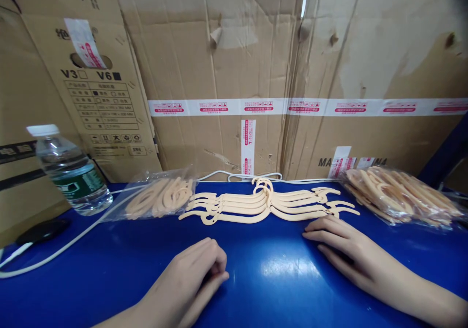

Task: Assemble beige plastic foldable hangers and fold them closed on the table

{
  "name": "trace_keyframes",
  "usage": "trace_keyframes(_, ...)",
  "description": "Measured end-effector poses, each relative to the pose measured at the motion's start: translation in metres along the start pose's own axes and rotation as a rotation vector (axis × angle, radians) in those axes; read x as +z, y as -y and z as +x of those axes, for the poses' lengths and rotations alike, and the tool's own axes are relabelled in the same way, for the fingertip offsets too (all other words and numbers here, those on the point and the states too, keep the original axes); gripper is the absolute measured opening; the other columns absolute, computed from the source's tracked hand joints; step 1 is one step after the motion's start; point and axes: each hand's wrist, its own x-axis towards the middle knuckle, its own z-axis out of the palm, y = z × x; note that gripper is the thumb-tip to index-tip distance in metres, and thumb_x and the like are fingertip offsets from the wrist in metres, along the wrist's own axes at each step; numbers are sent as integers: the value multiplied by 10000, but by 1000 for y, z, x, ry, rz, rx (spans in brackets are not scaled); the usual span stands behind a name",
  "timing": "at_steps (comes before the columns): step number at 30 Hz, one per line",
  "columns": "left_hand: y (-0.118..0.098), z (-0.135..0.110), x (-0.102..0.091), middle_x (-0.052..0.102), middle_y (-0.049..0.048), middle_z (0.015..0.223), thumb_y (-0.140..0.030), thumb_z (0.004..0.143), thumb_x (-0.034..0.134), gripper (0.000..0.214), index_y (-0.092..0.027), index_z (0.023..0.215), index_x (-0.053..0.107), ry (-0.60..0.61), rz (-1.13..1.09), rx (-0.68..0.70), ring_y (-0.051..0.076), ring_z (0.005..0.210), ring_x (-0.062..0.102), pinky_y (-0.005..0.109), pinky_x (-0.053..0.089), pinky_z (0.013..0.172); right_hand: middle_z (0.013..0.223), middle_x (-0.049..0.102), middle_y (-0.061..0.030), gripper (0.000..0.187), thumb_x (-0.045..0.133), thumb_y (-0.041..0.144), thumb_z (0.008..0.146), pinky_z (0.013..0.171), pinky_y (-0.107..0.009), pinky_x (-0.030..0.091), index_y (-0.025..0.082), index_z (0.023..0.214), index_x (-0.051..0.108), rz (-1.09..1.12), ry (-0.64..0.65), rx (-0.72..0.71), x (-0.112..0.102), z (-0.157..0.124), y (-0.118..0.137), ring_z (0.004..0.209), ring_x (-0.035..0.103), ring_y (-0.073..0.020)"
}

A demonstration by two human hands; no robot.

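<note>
A stack of several beige plastic folding hangers (243,207) lies spread out on the blue table, with the hooks at its top middle. My right hand (343,242) rests just in front of the stack's right end, its fingers stretched out and holding nothing; the fingertips are close to the lowest hanger. Nearer to me and left of centre is my left hand (199,272). Its fingers are curled in toward the thumb, and nothing shows in them. It sits apart from the hangers.
Clear bags of folded hangers lie left (161,199) and right (400,194) of the stack. A water bottle (73,172) and a black round device (44,230) stand at the left. A white cable (78,238) crosses the table. Cardboard (219,74) walls the back.
</note>
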Motion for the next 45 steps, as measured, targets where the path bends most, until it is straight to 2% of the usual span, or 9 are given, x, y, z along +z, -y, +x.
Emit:
trace_keyframes(5,0,-1,-1,490,-48,705,-127,917,495,157,-233,834,414,-6,21,16,115,585,465,207,367,545,1111,669,-97,322,450,184,951,872,-393,577,268,1204,630,-3,-6,5,-1,1,2,1027,650,-248)
trace_keyframes(11,1,1,-2,538,-11,819,-63,946,388,192,-236,927,468,11,-49,39,136,721,517,223,400,642,1115,645,-100,314,448,150,954,888,-369,563,233,1209,610,-8,10,-8,0,1,1,1053,624,-228)
trace_keyframes(17,-1,1,-3,540,10,864,-43,939,308,250,-228,918,474,30,-100,41,142,744,527,238,412,660,1111,637,-97,303,438,160,964,893,-372,558,234,1209,600,-23,17,-8,0,-2,1,1050,617,-223)
trace_keyframes(26,-15,2,-10,525,20,906,-100,928,350,204,-234,1021,472,67,-74,-78,163,776,517,282,420,702,1123,636,-100,302,448,178,967,895,-373,559,242,1216,606,-17,34,12,2,-1,0,1047,621,-231)
trace_keyframes(34,-16,2,-11,495,15,917,-112,882,340,170,-229,875,463,125,-126,-159,163,761,490,275,379,677,1124,634,-102,302,448,191,970,908,-394,554,244,1230,592,-24,23,11,1,-2,1,1056,618,-235)
trace_keyframes(37,-21,5,-10,496,11,874,-143,848,368,135,-224,791,460,124,-195,-329,169,730,467,280,352,642,1127,632,-100,304,447,192,973,912,-394,550,245,1237,587,-24,31,17,1,-1,1,1059,615,-232)
trace_keyframes(41,-35,16,-9,480,-15,717,-174,793,375,137,-218,664,394,28,-457,-749,173,685,408,277,313,608,1133,629,-98,309,445,194,975,922,-399,540,248,1247,581,-16,39,26,2,-1,0,1059,609,-231)
trace_keyframes(43,-41,22,-8,460,-24,671,-183,758,399,131,-213,637,360,-10,-571,-824,170,686,383,277,310,625,1146,624,-95,312,447,198,975,926,-398,536,254,1254,576,-2,34,33,4,-2,-1,1071,602,-231)
trace_keyframes(45,-43,25,-8,440,-33,635,-178,720,423,128,-213,627,342,-41,-654,-836,166,675,360,277,307,634,1157,621,-91,321,448,200,974,930,-397,532,261,1265,570,12,23,39,5,-4,-2,1081,596,-231)
